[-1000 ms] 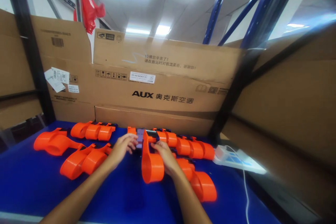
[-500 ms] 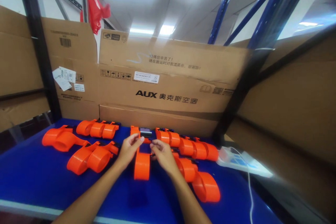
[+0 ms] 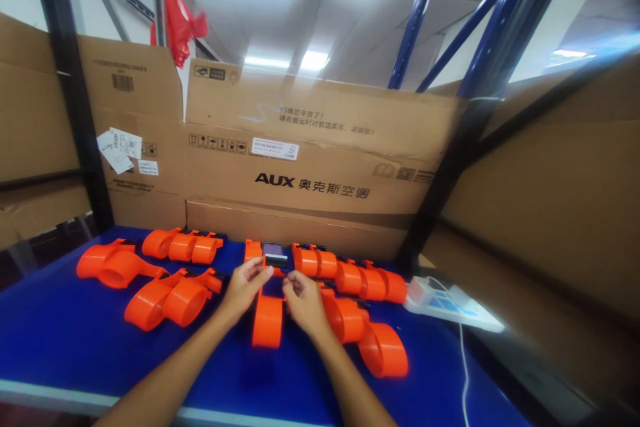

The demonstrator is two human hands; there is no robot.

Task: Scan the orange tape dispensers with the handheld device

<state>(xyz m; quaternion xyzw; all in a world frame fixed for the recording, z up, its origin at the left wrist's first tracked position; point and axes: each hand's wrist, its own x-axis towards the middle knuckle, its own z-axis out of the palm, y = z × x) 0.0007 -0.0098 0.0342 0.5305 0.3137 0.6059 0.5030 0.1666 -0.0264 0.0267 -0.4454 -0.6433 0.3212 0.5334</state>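
Both my hands meet over the middle of the blue table. My left hand [image 3: 249,285] pinches the upper part of an orange strap-like piece, thumb on top. The orange piece [image 3: 268,322] hangs toward me and ends in a wide loop. Just right of it, my right hand [image 3: 303,297] has its fingers curled together at the piece's side; what they grip is hidden. Right above the fingertips is a small dark box [image 3: 276,259] with a pale edge, and behind it a grey-screened device [image 3: 273,249]. I cannot tell whether the box is attached to the orange piece.
More orange looped pieces with black clips lie to the left [image 3: 188,300] and right [image 3: 373,280]. A white power strip [image 3: 453,307] with a cable sits at the right edge. Cardboard panels [image 3: 310,167] wall the back, and dark posts [image 3: 435,193] stand at the sides.
My right hand's fingers have curled in more tightly near the orange piece. The small dark box now shows lower, close to my left fingertips. The whole view has shifted slightly.
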